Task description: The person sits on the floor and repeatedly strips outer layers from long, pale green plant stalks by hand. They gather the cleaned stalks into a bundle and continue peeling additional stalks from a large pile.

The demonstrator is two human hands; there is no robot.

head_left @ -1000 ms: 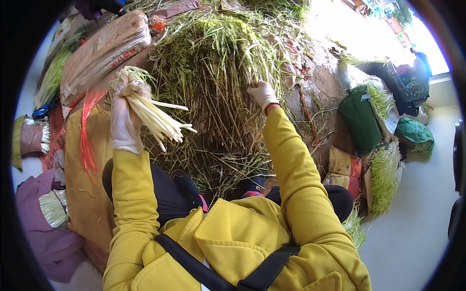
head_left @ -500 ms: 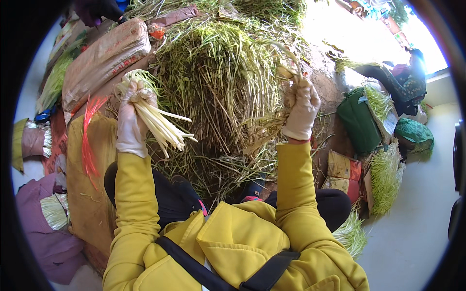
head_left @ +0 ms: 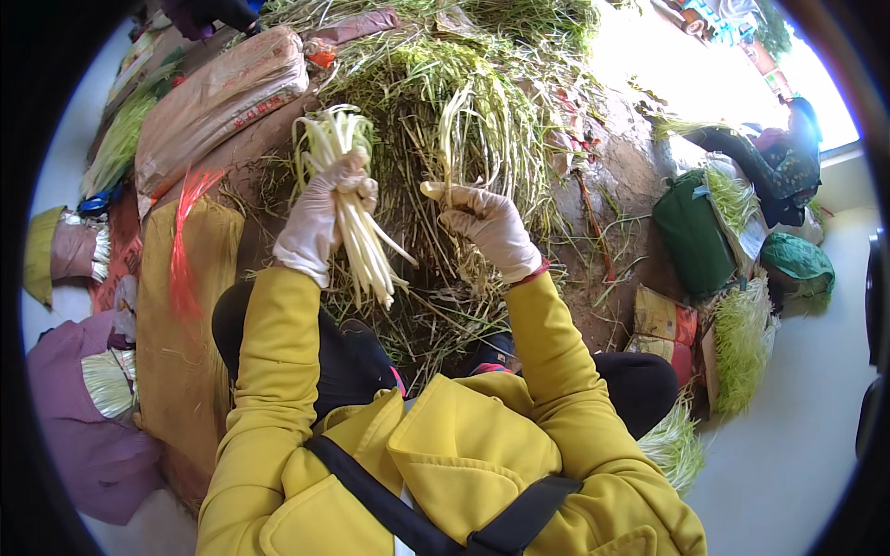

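Tilted bundle of pale stalks [head_left: 364, 250]

We look down from the wearer's head through a wide fisheye, close above the yellow jacket [head_left: 473, 435] at the near edge, facing forward past the left hand [head_left: 324, 215] and right hand [head_left: 487, 230] to the stalk heap [head_left: 403, 139] beyond. At far right a bright patch [head_left: 649, 56] is washed out, so we can't quite judge how deep our view runs there.
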